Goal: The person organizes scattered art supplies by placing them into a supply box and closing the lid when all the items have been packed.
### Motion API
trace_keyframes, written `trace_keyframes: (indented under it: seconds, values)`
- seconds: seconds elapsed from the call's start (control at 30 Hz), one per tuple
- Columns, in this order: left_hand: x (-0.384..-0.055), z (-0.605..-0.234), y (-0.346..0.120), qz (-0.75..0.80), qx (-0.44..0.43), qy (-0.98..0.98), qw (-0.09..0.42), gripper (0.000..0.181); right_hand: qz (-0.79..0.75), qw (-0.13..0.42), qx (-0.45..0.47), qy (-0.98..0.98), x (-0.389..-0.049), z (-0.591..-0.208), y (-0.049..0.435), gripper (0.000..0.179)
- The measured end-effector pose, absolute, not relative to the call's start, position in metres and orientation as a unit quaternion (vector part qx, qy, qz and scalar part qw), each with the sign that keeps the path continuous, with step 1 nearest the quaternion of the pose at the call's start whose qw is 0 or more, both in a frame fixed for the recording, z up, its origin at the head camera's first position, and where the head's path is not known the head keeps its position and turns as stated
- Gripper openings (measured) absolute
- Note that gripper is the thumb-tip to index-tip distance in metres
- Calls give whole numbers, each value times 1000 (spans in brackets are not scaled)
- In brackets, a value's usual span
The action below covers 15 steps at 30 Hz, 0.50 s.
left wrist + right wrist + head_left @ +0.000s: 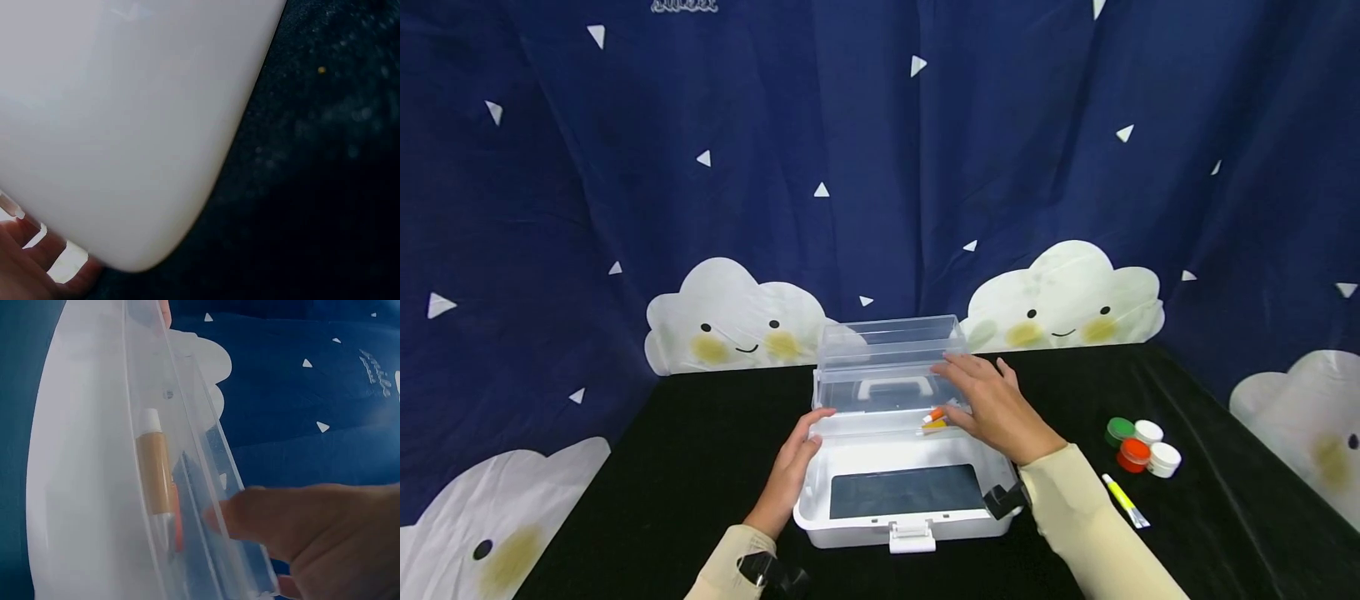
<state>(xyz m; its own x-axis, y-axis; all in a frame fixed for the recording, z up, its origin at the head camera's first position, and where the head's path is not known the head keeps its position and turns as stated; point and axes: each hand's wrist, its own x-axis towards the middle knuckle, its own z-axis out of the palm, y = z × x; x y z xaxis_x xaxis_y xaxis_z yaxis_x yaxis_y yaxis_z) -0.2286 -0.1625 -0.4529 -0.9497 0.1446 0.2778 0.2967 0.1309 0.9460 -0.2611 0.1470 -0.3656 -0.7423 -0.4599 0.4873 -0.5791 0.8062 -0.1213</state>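
Observation:
A white storage box (880, 455) stands with its clear lid (891, 337) raised at the back. In the clear tray (145, 375) along its back lie an ochre-yellow paint tube (154, 472) with a white cap and an orange paint tube (935, 414), partly behind it. My right hand (992, 404) reaches over the tray's right end, its fingers by the clear plastic and its thumb close to the tubes; no tube shows in its grasp. My left hand (790, 471) rests at the box's left side, fingertips near the tray's left end.
Right of the box stand small paint jars with a green lid (1120, 429), a red lid (1135, 452) and white lids (1164, 458). A yellow paint tube (1124, 501) lies in front of them on the black cloth (715, 467). A blue curtain (760, 217) hangs behind.

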Motion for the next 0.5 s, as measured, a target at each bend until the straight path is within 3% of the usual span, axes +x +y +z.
trace_keyframes:
  seconds: [0.3, 0.5]
  values:
    - [-230, -452, -160, -641, -154, -750, 57, 36, 134, 293, 267, -908, -264, -367, 165, 60]
    - [-229, -453, -163, -639, -148, -753, 55, 36, 176, 279, 246, -911, -261, -365, 172, 60]
